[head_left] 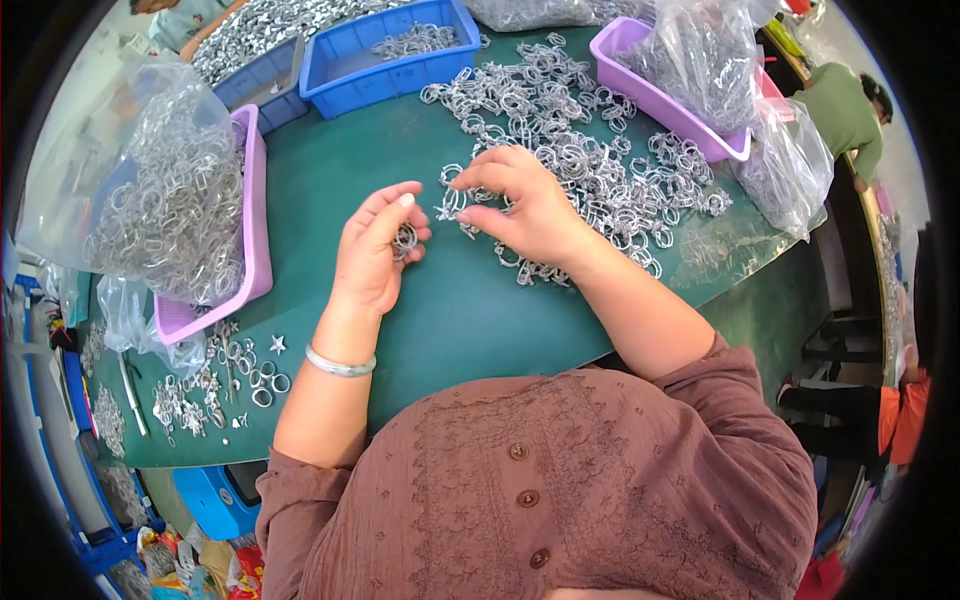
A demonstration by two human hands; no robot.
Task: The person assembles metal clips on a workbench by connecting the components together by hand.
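My left hand (372, 250) is curled round a few silvery metal rings (404, 241), held between the palm and the bent fingers, with the thumb raised along the top. To its right, my right hand (520, 205) hovers at the near left edge of a heap of metal rings (600, 180). Its thumb and fingers are apart, and several loose rings (453, 190) lie beside the fingertips. Whether the fingertips touch them I cannot tell. The heap spreads over the green tabletop (460, 325) and runs partly behind my right hand and forearm.
A purple tray (258, 210) with a plastic bag of rings (170, 220) stands at left, another purple tray (670, 95) at far right. Blue bins (390, 75) line the back. Near left lie small parts, a star piece (278, 344) and a slim tool (132, 393). Other people are beyond.
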